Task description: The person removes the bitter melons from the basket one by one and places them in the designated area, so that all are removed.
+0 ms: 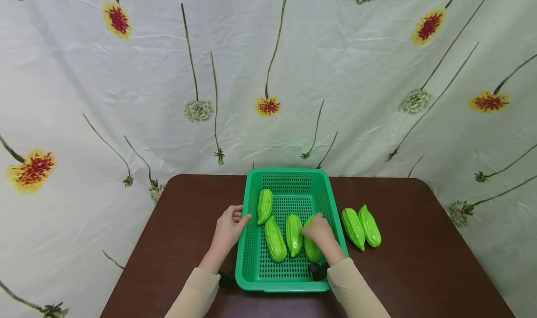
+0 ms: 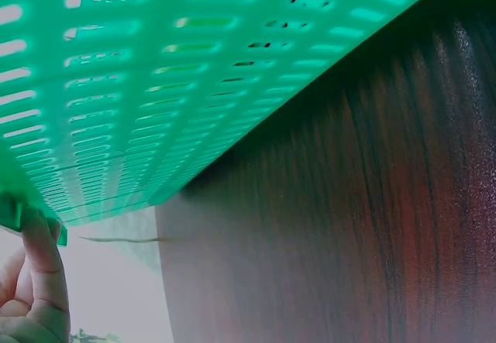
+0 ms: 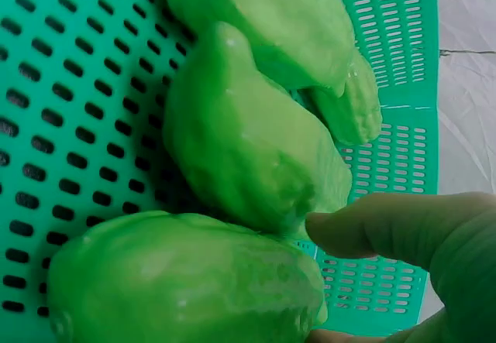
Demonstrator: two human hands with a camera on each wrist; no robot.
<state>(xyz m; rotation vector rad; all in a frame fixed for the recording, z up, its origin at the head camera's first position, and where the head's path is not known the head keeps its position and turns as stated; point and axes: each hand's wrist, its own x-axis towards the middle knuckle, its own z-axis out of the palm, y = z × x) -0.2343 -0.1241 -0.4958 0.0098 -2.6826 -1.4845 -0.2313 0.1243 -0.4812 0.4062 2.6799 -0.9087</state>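
Note:
A green plastic basket (image 1: 289, 171) with slotted walls and floor stands on the table. My left hand (image 1: 228, 224) grips its left rim, thumb on top and fingers at the outer side; in the left wrist view that hand (image 2: 39, 281) shows at the lower left. Inside the basket my right hand (image 1: 322, 234) holds the rightmost bitter melon (image 1: 312, 250), bright green and ridged. In the right wrist view this bitter melon (image 3: 186, 281) lies below the thumb (image 3: 372, 223), its far end by the fingers. Left of it lie a bitter melon (image 1: 294, 234) and two more (image 1: 274, 239).
Two more bitter melons (image 1: 353, 228) lie side by side on the dark wooden table (image 1: 415, 252), right of the basket. A white flower-patterned cloth (image 1: 235, 75) hangs behind the table's far edge. Dark wrist cameras sit at both wrists.

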